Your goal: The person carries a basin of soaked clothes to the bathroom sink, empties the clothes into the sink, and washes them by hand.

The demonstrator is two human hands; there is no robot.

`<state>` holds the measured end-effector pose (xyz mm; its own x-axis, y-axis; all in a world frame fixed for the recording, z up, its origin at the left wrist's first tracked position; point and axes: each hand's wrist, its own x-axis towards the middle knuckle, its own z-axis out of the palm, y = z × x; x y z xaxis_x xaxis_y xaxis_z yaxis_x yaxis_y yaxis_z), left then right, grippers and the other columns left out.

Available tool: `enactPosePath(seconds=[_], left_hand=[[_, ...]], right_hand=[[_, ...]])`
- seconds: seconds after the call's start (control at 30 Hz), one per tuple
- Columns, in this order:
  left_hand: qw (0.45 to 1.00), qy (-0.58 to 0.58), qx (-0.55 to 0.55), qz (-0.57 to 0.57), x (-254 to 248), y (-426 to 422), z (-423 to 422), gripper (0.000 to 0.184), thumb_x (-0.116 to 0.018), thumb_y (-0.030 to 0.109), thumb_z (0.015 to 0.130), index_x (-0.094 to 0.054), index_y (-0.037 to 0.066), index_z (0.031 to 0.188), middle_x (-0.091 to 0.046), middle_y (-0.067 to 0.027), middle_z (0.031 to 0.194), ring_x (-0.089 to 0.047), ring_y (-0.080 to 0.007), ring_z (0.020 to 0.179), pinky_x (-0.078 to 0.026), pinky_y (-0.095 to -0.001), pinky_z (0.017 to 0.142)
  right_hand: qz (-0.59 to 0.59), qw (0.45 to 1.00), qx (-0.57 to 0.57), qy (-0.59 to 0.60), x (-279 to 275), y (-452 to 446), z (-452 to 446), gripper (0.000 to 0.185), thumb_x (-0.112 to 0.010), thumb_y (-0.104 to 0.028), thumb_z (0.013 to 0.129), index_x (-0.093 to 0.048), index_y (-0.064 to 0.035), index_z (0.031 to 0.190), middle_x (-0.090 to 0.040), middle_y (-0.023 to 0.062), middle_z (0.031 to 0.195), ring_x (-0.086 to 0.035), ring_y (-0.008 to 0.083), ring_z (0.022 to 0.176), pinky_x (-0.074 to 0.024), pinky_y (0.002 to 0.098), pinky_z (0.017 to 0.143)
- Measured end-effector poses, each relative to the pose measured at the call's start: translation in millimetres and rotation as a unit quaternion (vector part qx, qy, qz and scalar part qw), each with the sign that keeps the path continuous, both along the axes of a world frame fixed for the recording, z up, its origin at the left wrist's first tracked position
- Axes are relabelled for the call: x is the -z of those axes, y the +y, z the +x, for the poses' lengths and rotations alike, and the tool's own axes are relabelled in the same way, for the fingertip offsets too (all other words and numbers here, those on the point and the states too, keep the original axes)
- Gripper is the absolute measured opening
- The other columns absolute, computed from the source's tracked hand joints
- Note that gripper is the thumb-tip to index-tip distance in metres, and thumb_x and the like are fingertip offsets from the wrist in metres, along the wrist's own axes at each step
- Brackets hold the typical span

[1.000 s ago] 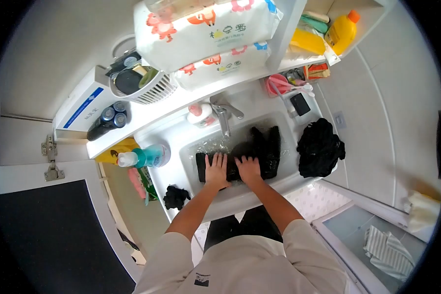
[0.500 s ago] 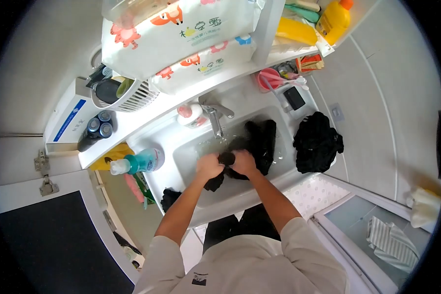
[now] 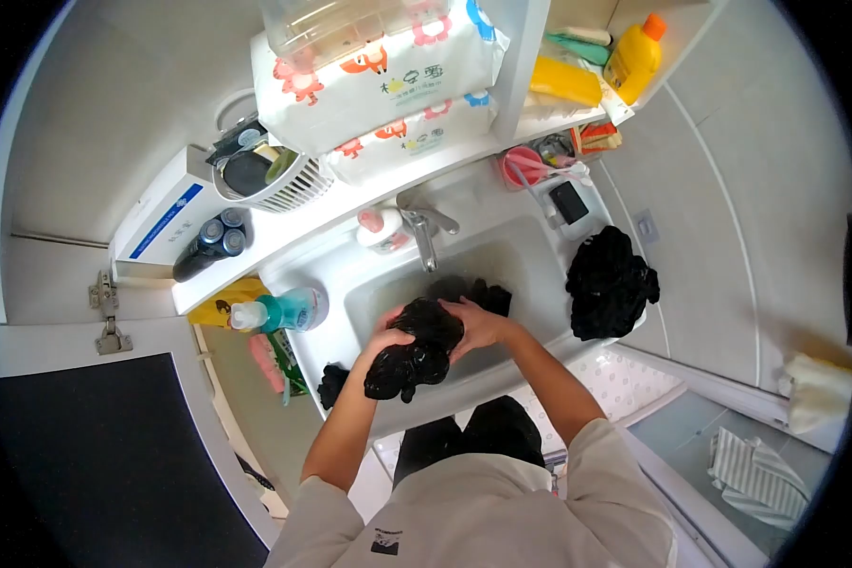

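Note:
A bunched, wet black garment (image 3: 424, 343) is held between my two hands above the near part of the white sink (image 3: 364, 301). My left hand (image 3: 385, 336) grips it from the left, the thumb lying over the cloth. From the right, my right hand (image 3: 480, 327) cups it with the fingers pressed against its side. The exact kind of garment cannot be made out. More dark cloth (image 3: 492, 298) lies in the cloudy water behind my hands. Just beyond, the chrome tap (image 3: 426, 248) points down into the basin.
A heap of black clothing (image 3: 611, 284) rests on the sink's right ledge. Another dark cloth (image 3: 332, 384) hangs at the left rim, near a teal bottle (image 3: 296, 310). By the tap stand a pump bottle (image 3: 381, 230) and a pink cup (image 3: 523, 167). A shelf (image 3: 284, 227) overhangs the back.
The black garment has come up out of the water, bunched between my hands, toward me. Less dark cloth shows in the basin. My view has shifted slightly.

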<state>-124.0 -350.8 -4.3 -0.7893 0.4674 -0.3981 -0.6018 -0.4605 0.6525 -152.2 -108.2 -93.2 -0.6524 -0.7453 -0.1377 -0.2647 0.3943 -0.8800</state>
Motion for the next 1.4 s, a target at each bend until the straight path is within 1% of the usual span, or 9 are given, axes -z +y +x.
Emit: enactPosePath(seconds=[0.13, 0.37, 0.5, 0.77, 0.83, 0.97, 1.17, 1.3, 1.4], left_hand=[[0.999, -0.011, -0.047, 0.008, -32, 1, -4, 0.059, -0.075, 0.012, 0.073, -0.057, -0.005, 0.126, -0.066, -0.0128, 0.116, -0.065, -0.0249, 0.106, -0.052, -0.0367, 0.095], [0.924, 0.089, -0.039, -0.37, 4, -9, -14, 0.054, -0.069, 0.007, 0.087, -0.051, 0.002, 0.137, -0.069, -0.0066, 0.108, -0.065, -0.0149, 0.095, -0.052, -0.0298, 0.086], [0.857, 0.139, 0.069, -0.492, 50, -13, -10, 0.065, -0.053, -0.003, 0.091, -0.038, 0.012, 0.152, -0.061, -0.0089, 0.131, -0.059, -0.0191, 0.114, -0.044, -0.03, 0.101], [0.961, -0.076, -0.121, -0.235, 64, 21, -13, 0.041, -0.055, 0.028, 0.098, -0.056, 0.011, 0.134, -0.059, -0.0077, 0.129, -0.055, -0.021, 0.116, -0.041, -0.0267, 0.098], [0.825, 0.04, -0.17, -0.538, 27, 48, -8, 0.036, -0.061, 0.04, 0.097, -0.064, 0.008, 0.114, -0.069, -0.0117, 0.095, -0.063, -0.0227, 0.095, -0.048, -0.0342, 0.086], [0.598, 0.288, -0.199, -0.721, -20, 77, 4, 0.028, -0.077, 0.036, 0.083, -0.066, 0.011, 0.091, -0.068, -0.013, 0.074, -0.065, -0.0329, 0.066, -0.049, -0.0415, 0.072], [0.525, 0.37, -0.122, -0.757, 0, 82, -3, 0.019, -0.072, 0.032, 0.082, -0.065, 0.015, 0.078, -0.067, -0.0093, 0.066, -0.064, -0.0333, 0.06, -0.048, -0.0417, 0.061], [0.563, 0.248, -0.12, -0.779, 27, 62, -17, 0.016, -0.072, 0.031, 0.079, -0.066, 0.016, 0.08, -0.067, -0.0127, 0.067, -0.065, -0.0412, 0.062, -0.052, -0.0492, 0.057], [0.637, 0.324, -0.114, -0.69, 1, 78, 9, 0.01, -0.071, 0.027, 0.076, -0.067, 0.018, 0.079, -0.064, -0.0125, 0.063, -0.064, -0.04, 0.06, -0.051, -0.0482, 0.057]], right_hand=[[-0.088, 0.973, 0.065, -0.202, 4, -10, -2, 0.084, -0.083, -0.017, 0.067, -0.045, 0.0015, 0.141, -0.062, 0.0182, 0.127, -0.055, 0.0271, 0.123, -0.0423, 0.0381, 0.106], [-0.253, 0.818, 0.314, -0.41, 15, -5, 21, 0.081, -0.069, -0.002, 0.072, -0.041, -0.0111, 0.147, -0.055, 0.0133, 0.134, -0.056, 0.0227, 0.119, -0.0486, 0.0353, 0.095], [-0.282, 0.746, 0.284, -0.532, 9, -1, 23, 0.076, -0.07, -0.01, 0.079, -0.039, -0.0152, 0.148, -0.052, 0.0106, 0.137, -0.055, 0.0237, 0.118, -0.0477, 0.0367, 0.096], [-0.289, 0.661, 0.405, -0.562, -12, -33, 20, 0.067, -0.062, -0.055, 0.094, -0.048, -0.0102, 0.142, -0.056, 0.0089, 0.133, -0.053, 0.0242, 0.122, -0.046, 0.0385, 0.1], [-0.248, 0.638, 0.466, -0.561, -38, -38, 9, 0.063, -0.061, -0.055, 0.094, -0.055, -0.0071, 0.134, -0.06, 0.008, 0.125, -0.057, 0.0224, 0.115, -0.0484, 0.0381, 0.096], [-0.294, 0.616, 0.49, -0.543, -10, -46, 4, 0.052, -0.062, -0.05, 0.094, -0.063, -0.0044, 0.118, -0.066, 0.0062, 0.107, -0.062, 0.0198, 0.098, -0.0521, 0.0372, 0.086], [-0.354, 0.58, 0.533, -0.504, -24, -73, 26, 0.028, -0.058, -0.03, 0.096, -0.064, -0.0026, 0.095, -0.062, 0.005, 0.087, -0.059, 0.018, 0.077, -0.0496, 0.0356, 0.07], [-0.223, 0.667, 0.531, -0.472, -6, -82, 40, 0.021, -0.054, -0.02, 0.095, -0.064, -0.0034, 0.087, -0.058, 0.0041, 0.078, -0.055, 0.0158, 0.072, -0.0459, 0.0331, 0.065], [-0.338, 0.578, 0.539, -0.511, -6, -72, 30, 0.02, -0.055, -0.019, 0.095, -0.063, -0.0027, 0.089, -0.063, 0.0056, 0.083, -0.059, 0.0172, 0.077, -0.0489, 0.0353, 0.068]])
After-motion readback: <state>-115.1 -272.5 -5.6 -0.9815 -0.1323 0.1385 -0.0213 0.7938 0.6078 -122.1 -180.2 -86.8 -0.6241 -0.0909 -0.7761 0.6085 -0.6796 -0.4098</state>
